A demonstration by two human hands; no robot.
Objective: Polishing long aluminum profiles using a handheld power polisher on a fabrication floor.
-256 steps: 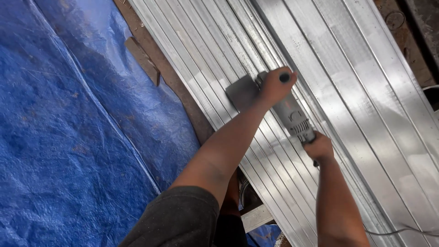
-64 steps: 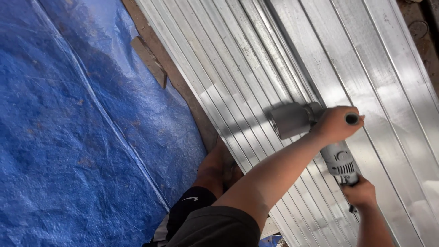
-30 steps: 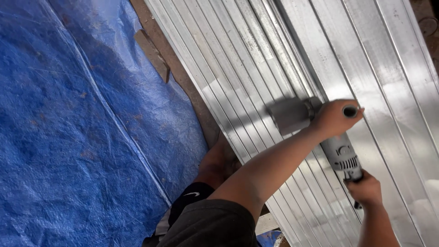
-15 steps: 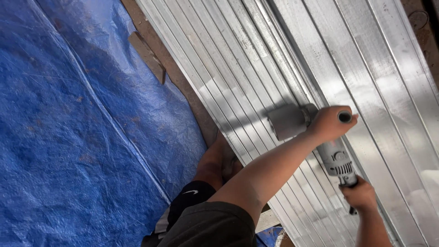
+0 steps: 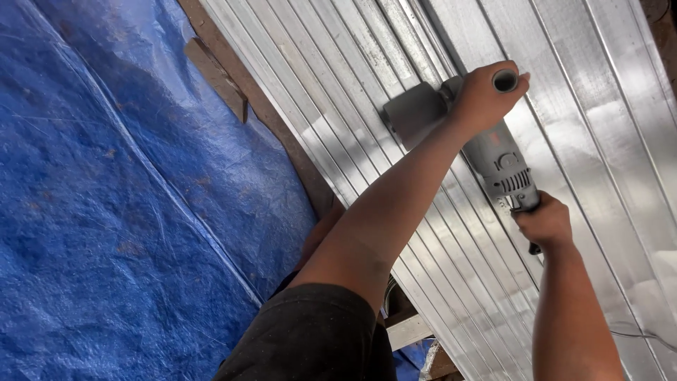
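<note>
A grey angle grinder (image 5: 493, 152) lies across a stack of long silver aluminium profiles (image 5: 338, 92) that run diagonally through the view. My left hand (image 5: 486, 95) is closed around the grinder's black side handle, near the grey guard at its head (image 5: 416, 113). My right hand (image 5: 543, 222) grips the rear end of the grinder's body. The disc under the guard is hidden.
A blue tarpaulin (image 5: 113, 197) covers the ground on the left. A brown wooden plank (image 5: 261, 106) borders the profiles, with a short wood block (image 5: 215, 77) on it. The grinder's cable (image 5: 642, 335) trails at lower right. My knee (image 5: 324, 233) shows below my left arm.
Since 8.5 s ago the grinder and both hands have moved to the right along the profiles. Over the last second they shifted slightly up and back.
</note>
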